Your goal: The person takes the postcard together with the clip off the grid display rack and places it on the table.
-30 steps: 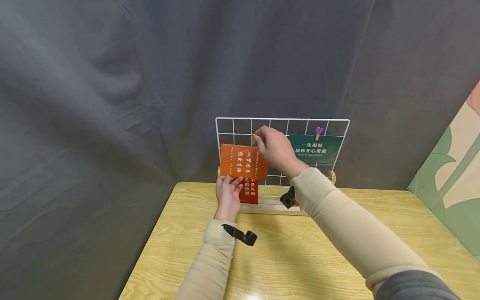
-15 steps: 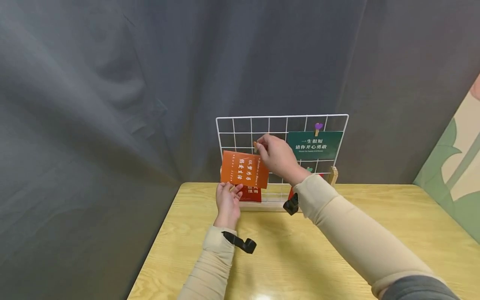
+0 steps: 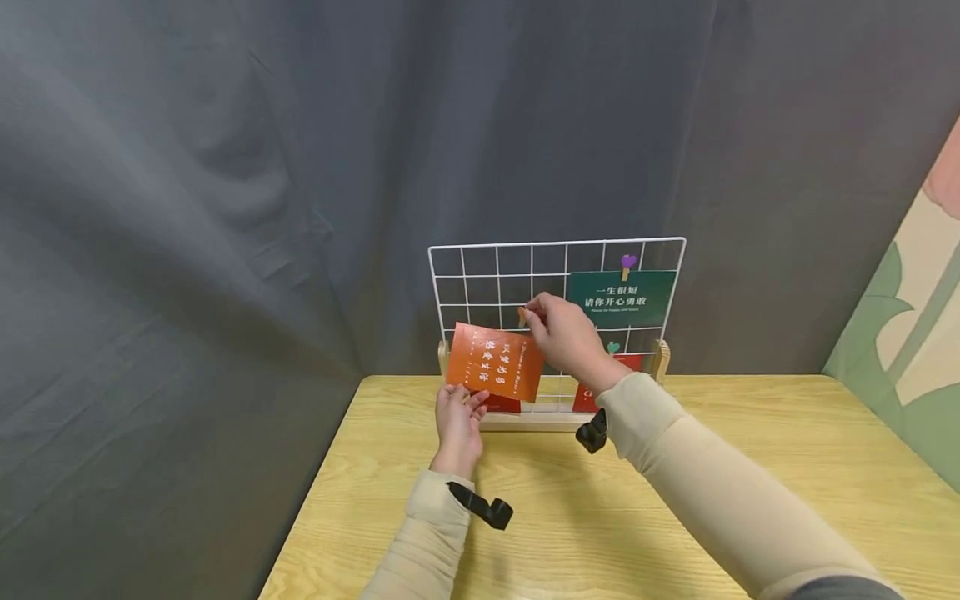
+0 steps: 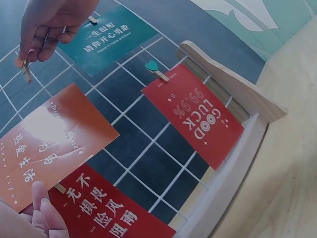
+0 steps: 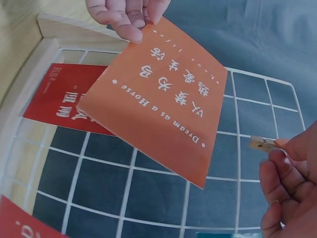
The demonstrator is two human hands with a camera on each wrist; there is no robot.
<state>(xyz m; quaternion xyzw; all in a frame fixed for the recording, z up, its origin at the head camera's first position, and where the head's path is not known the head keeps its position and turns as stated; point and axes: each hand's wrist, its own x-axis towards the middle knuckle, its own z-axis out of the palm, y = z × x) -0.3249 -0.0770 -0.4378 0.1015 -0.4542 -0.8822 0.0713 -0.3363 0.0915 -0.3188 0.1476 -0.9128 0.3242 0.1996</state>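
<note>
My left hand pinches an orange card with white lettering by its lower edge. The card hangs tilted in front of the white wire grid, its lettering turned sideways. Above the card's right corner, my right hand pinches a small wooden clothespin with an orange end. The clothespin is apart from the card in the right wrist view. Behind the orange card, a red card with white characters hangs low on the grid, partly hidden.
A green card hangs under a purple heart clothespin at upper right. Below it, a red "Good Luck" card hangs from a teal heart clothespin. The grid stands in a wooden base on the wooden table, before a grey curtain.
Both hands have come down in the head view, with the orange card and clothespin. The card has tilted further, and the clothespin has shifted slightly right.
</note>
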